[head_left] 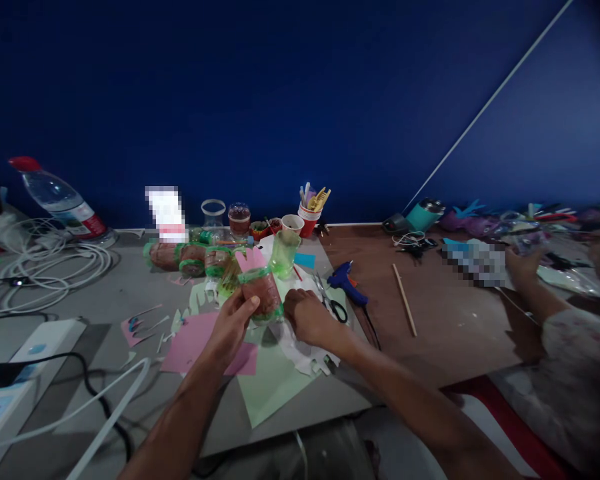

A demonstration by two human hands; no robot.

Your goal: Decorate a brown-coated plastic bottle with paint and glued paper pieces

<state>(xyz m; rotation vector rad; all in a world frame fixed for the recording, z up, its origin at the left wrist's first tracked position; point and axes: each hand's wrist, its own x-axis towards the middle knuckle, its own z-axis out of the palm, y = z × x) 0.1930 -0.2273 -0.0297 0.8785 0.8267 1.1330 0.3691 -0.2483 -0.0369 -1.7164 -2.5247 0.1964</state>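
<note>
My left hand point(231, 325) is closed round a brown craft cylinder point(261, 295) with green bands at both ends. Pink paper prongs point(251, 259) stand up from its top. My right hand point(309, 319) is beside the cylinder's lower right side with its fingers curled together. What those fingertips grip, if anything, is hidden. Beneath the hands lie white paper scraps point(305, 351) and a pale green sheet point(264, 395). Pink paper point(186, 347) lies under my left wrist. Scissors with black handles point(338, 310) rest just right of my right hand.
Behind stand a green-tinted clear cup point(284, 255), more brown-and-green cylinders point(165, 256) and a cup of wooden cutlery point(310, 213). To the right lie a blue glue gun point(349, 283) and a wooden stick point(404, 300). A power strip point(35, 373) and cables occupy the left; another person's arm point(540, 293) reaches in at right.
</note>
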